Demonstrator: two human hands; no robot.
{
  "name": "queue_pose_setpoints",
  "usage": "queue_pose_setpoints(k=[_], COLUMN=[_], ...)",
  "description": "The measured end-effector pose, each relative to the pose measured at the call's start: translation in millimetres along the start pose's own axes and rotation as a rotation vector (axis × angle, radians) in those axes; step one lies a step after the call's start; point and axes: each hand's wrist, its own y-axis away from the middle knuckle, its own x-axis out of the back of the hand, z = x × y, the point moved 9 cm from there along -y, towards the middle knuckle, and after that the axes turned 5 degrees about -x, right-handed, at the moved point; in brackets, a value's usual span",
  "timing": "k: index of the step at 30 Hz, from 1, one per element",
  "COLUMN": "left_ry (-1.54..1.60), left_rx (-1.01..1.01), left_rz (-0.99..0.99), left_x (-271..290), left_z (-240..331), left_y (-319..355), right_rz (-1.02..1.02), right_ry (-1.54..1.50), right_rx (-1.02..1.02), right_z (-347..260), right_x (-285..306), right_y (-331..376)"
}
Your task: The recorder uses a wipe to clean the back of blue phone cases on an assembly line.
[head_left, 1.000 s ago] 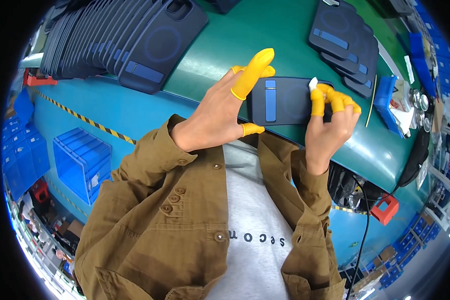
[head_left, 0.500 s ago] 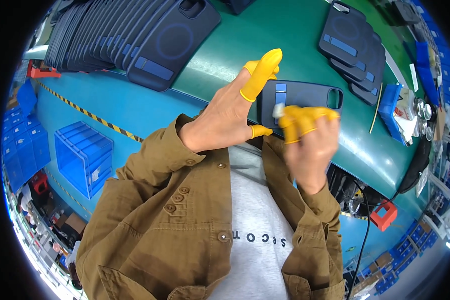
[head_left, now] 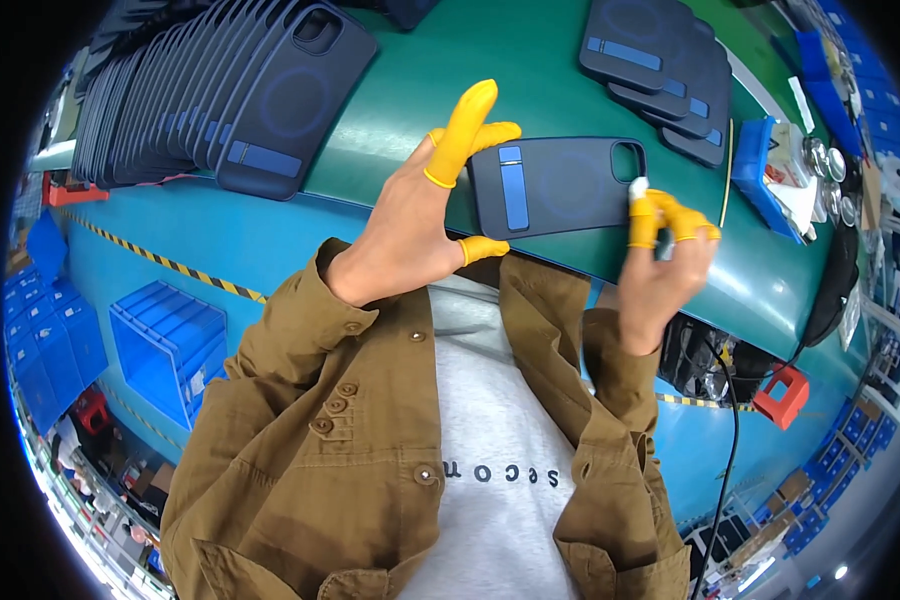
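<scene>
A dark navy phone case [head_left: 570, 195] lies back side up on the green bench, with a blue strip and a faint ring on its back and a camera cutout at its right end. My left hand [head_left: 405, 225] grips its left end, thumb on the near edge and fingers on the far edge, index finger stretched out. Yellow finger cots cover fingertips of both hands. My right hand [head_left: 665, 270] is closed at the case's right end, pinching a small white wad [head_left: 638, 187] beside the cutout. Its exact kind is too small to tell.
A long row of similar cases [head_left: 290, 110] leans at the far left, and a fanned stack of cases [head_left: 660, 70] lies at the far right. A blue tray [head_left: 755, 185] and a thin stick [head_left: 727, 175] lie right of me. A blue crate [head_left: 170, 350] stands on the floor.
My right hand has moved right with the white wad, from the blue strip to the cutout end. The left hand has kept its grip; the whole view has shifted slightly.
</scene>
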Motion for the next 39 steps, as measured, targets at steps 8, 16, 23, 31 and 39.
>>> queue_pose_setpoints(k=[8,16,23,31,39], left_ry=[-0.03,-0.073,-0.088,-0.085,-0.132], left_rx=[0.025,0.019,0.0,0.021,0.013], left_rz=[-0.025,-0.029,-0.022,-0.025,-0.035], left_x=[-2,-1,-5,-4,-1], left_z=[3,3,3,5,8], left_y=[-3,-3,-5,-3,-4], right_rz=[0.016,-0.011,-0.006,0.078,-0.025], right_ry=[-0.197,-0.04,-0.17,0.018,-0.13], right_rx=[0.038,0.069,0.116,0.053,0.084], right_z=[-48,-25,-75,-12,-61], right_x=[-14,-6,-31,-10,-20], right_y=[25,12,35,2,38])
